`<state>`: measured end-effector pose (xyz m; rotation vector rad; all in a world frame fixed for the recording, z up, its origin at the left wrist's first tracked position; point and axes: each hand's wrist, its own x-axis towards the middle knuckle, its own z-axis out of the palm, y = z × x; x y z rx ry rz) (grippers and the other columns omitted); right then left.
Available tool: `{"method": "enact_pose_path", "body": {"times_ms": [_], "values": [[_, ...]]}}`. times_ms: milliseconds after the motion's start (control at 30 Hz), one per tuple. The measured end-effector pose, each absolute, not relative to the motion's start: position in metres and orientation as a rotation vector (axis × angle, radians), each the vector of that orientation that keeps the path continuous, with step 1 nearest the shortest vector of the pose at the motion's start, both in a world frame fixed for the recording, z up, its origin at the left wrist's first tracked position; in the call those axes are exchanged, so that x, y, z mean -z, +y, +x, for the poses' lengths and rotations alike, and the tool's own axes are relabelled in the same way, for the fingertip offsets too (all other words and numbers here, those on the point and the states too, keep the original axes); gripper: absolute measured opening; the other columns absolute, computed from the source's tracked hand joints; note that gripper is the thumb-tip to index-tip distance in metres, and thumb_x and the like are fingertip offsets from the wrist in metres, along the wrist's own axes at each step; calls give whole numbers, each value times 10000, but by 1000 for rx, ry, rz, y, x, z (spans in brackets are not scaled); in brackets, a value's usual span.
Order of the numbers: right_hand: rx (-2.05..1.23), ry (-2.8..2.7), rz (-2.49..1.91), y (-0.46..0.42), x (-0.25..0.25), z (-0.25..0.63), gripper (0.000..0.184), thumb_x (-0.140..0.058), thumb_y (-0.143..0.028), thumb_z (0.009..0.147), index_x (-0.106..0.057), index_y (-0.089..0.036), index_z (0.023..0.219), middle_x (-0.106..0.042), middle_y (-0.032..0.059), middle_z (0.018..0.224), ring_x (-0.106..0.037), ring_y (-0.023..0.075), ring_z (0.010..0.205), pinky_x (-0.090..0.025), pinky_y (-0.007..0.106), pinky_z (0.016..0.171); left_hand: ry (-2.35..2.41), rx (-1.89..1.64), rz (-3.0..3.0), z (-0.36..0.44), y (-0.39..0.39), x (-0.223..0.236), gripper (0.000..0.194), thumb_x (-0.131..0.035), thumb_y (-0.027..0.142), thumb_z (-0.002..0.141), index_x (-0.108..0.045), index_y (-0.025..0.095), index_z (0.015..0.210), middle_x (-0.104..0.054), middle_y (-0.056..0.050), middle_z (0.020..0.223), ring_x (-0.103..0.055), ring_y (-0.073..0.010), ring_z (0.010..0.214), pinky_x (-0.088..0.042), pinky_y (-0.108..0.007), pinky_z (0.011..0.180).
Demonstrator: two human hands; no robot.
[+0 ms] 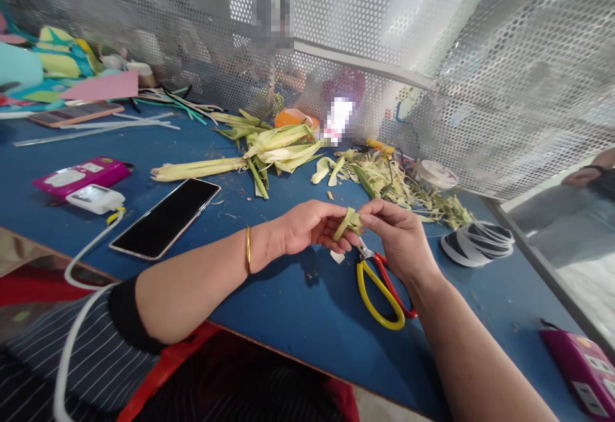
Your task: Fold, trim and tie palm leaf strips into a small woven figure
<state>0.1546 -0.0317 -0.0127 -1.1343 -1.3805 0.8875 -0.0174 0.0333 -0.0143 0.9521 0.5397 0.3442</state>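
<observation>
Between my two hands is a small folded piece of pale green leaf strip (349,222), which looks like corn husk. My left hand (317,225) is closed on it from the left, palm turned up, thumb on top. With thumb and fingers pinched, my right hand (396,233) grips its right end. Just below my hands lie scissors (384,291) with one yellow and one red handle; the blades are partly hidden by my hands. Further back on the blue table (288,307) rests a bundle of long pale green husks (278,146).
Shredded husk scraps (391,182) lie at the back right, near a spool of black and white band (477,243). A black phone (166,219) and a magenta power strip (81,175) with a white cable are at left. A perforated metal screen (360,25) borders the back.
</observation>
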Motion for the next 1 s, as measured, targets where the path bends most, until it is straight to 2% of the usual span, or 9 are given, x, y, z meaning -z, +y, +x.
{"method": "enact_pose_path", "body": {"times_ms": [267, 567, 767, 1000], "values": [[-607, -1433, -1401, -34, 9, 151, 119, -678, -308, 792, -680, -197, 748, -656, -3, 717, -568, 160, 709, -423, 303, 725, 573, -378, 987, -17, 33, 15, 331, -500, 313, 884, -716, 92, 765, -736, -118, 737, -654, -143, 554, -527, -251, 595], [-848, -1438, -1245, -32, 11, 157, 75, -674, -285, 808, -723, -230, 795, -653, -6, 773, -566, 165, 768, -410, 310, 767, 586, -391, 981, -17, 32, 14, 352, -475, 305, 897, -726, 93, 772, -733, -100, 722, -654, -140, 550, -524, -249, 591], [-810, -1400, -1352, -34, 11, 154, 140, -679, -337, 793, -705, -200, 780, -665, 7, 753, -560, 170, 747, -410, 314, 745, 579, -396, 975, -17, 32, 16, 322, -503, 305, 886, -719, 94, 773, -736, -108, 730, -656, -142, 555, -519, -248, 581], [-720, -1457, -1428, -34, 4, 160, 136, -665, -332, 776, -699, -200, 766, -663, 7, 762, -564, 180, 775, -397, 322, 770, 588, -399, 977, -17, 33, 17, 322, -498, 306, 898, -719, 94, 798, -735, -105, 726, -656, -139, 544, -522, -252, 588]]}}
